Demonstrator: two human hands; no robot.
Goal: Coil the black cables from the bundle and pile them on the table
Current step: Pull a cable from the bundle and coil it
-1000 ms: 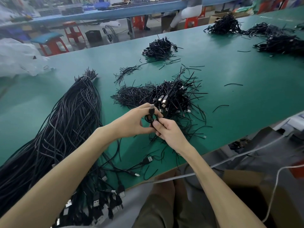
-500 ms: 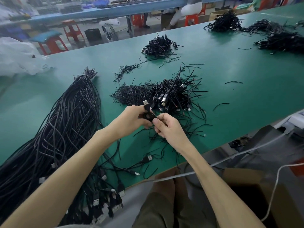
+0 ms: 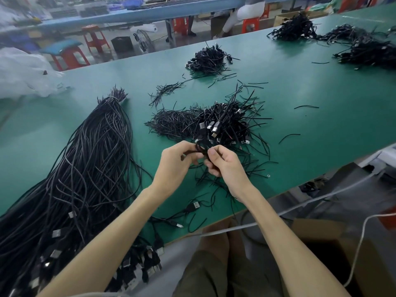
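Green table; cable pile; red stool behind; bench seemingly blue.

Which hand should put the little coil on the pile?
Probably the right hand: it pinches the coil, and the pile lies just beyond it. The left hand holds the coil too but sits nearer the bundle.

Two hands, one long bundle, perhaps four coiled piles.
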